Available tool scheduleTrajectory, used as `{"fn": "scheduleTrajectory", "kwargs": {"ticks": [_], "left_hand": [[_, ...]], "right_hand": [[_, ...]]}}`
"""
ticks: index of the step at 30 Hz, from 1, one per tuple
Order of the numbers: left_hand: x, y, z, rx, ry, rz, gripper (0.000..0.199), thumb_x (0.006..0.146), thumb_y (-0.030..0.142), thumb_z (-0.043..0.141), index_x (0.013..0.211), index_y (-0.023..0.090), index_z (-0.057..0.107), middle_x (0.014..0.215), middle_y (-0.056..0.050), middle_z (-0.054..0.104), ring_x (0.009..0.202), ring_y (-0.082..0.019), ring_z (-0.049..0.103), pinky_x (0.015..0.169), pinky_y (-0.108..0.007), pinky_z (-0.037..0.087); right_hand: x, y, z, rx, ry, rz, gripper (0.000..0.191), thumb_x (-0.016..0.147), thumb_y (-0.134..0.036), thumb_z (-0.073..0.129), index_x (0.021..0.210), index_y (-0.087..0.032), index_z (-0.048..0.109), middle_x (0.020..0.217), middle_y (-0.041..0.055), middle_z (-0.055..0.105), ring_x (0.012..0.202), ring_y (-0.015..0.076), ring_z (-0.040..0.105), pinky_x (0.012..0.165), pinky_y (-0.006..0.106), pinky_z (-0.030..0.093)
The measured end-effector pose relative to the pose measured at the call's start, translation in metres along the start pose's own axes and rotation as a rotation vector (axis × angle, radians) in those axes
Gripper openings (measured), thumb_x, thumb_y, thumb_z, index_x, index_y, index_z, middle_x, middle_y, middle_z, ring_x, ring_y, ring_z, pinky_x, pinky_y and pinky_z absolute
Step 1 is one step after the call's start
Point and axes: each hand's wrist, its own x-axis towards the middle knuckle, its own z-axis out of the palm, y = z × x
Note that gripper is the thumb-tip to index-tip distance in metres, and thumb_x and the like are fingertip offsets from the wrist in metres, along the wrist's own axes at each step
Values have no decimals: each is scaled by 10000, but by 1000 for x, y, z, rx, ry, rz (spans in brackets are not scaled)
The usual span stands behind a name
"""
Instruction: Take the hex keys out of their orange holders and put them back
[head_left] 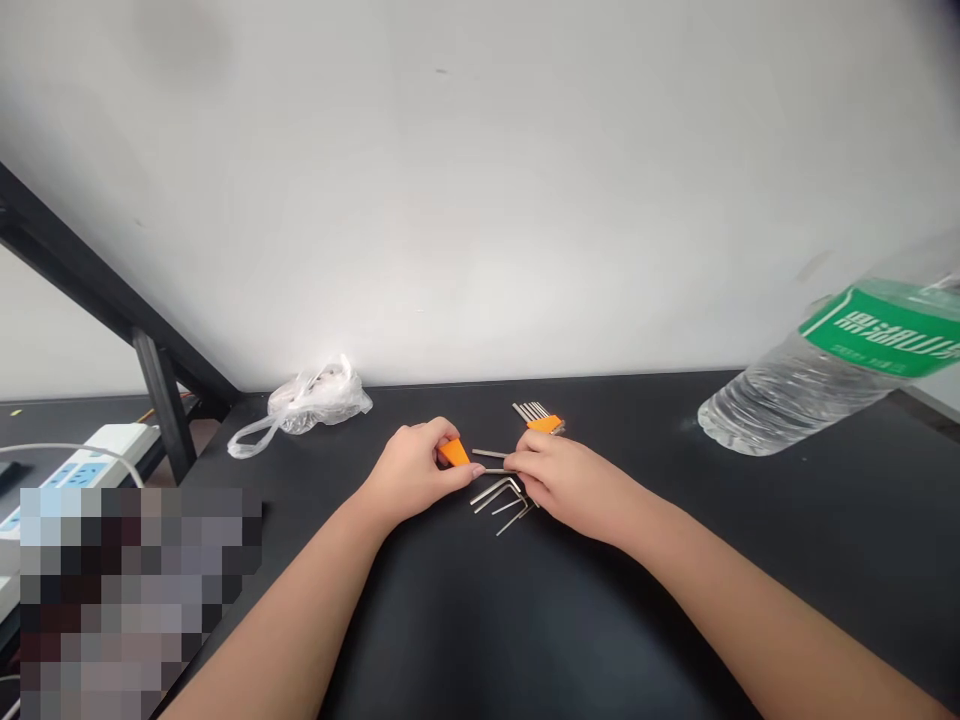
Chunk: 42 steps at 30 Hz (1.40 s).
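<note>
Two bare forearms are reaching in from the near edge across the black counter [465,620], meeting toward its middle. To the near left, a blurred patch is covering part of the view, and just beyond it a white power strip [90,455] is lying on a lower surface with a pale cable crossing it.

The left hand [409,472] is resting on the counter with its fingers curled and pinched together on a small orange holder [453,453], the thumb and forefinger closing around it. The right hand [559,475] is lying just beside it, palm down, with its fingertips pressed together on the end of a thin metal hex key [491,470] that is running between the two hands toward the orange holder. Directly under and in front of the right hand, several loose hex keys [502,497] are lying fanned out on the counter, touching one another, their bent ends pointing partly beneath the fingers.

Just behind the right hand, a second orange holder [545,424] is sitting on the counter with a row of hex keys standing out of it toward the wall. Farther left, near the wall, a crumpled clear plastic bag [311,402] is lying by a black slanted frame leg [161,395]. At far right, a clear water bottle [832,370] with a green label is leaning at a tilt. A plain white wall [480,180] is rising behind everything.
</note>
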Motion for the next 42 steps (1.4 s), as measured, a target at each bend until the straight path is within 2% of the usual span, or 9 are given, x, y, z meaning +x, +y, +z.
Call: {"fn": "scheduleTrajectory", "kwargs": {"ticks": [5,11,16,20,22,26,32,36,42], "left_hand": [[0,1,0,43,4,-2,456,771,625,758,999,247,647,728,37,680,647,-150,607,615,-279,462],[0,1,0,29,8,-2,450,773,615,757,1004,245,648,734,33,684,649,-149,608,611,-275,457],[1,0,0,7,4,-2,443,777,604,758,1002,238,652,735,29,684,648,-147,609,615,-274,464],[1,1,0,15,14,-4,445,773,598,763,1011,237,657,762,21,695,672,-152,622,621,-273,468],[1,2,0,18,13,-10,448,774,601,760,1016,237,660,762,19,693,672,-153,620,622,-275,469],[0,2,0,8,9,-14,459,776,608,755,1023,233,660,771,16,697,676,-154,624,629,-278,476],[0,2,1,5,14,-25,454,769,598,768,1014,233,653,740,26,684,655,-146,618,616,-271,466],[0,2,1,10,13,-24,462,766,603,770,1012,231,653,734,25,682,648,-146,610,611,-272,461],[0,3,0,13,7,-22,450,768,595,766,1013,233,659,750,18,695,653,-151,618,604,-270,457]], "right_hand": [[2,10,1,-29,53,-6,276,1005,-135,482,991,-214,746,1028,73,630,823,175,600,753,325,483],[8,8,5,50,56,7,287,1035,-178,459,992,-217,740,1017,64,615,750,152,575,692,311,475],[8,-1,8,101,82,30,240,1026,-236,509,1145,-235,716,1082,74,617,797,168,603,745,334,524],[10,6,12,30,169,115,343,971,-301,624,1306,-229,654,1259,122,594,1016,260,613,869,428,548],[11,11,12,59,148,122,289,994,-269,579,1262,-233,679,1236,113,618,1095,276,599,916,442,542],[11,9,8,184,69,34,285,1031,-202,480,1179,-242,720,1163,85,650,1065,227,611,931,406,534],[3,-3,-5,242,-73,-69,238,991,-295,607,1197,-267,722,1214,69,650,1094,231,592,949,405,520],[3,4,-3,228,-59,-80,222,1009,-245,562,1139,-252,742,1137,69,677,1044,216,619,933,393,525],[3,16,-1,171,4,-56,285,1025,-225,496,1144,-266,752,1163,75,685,1061,223,634,919,399,539]]}}
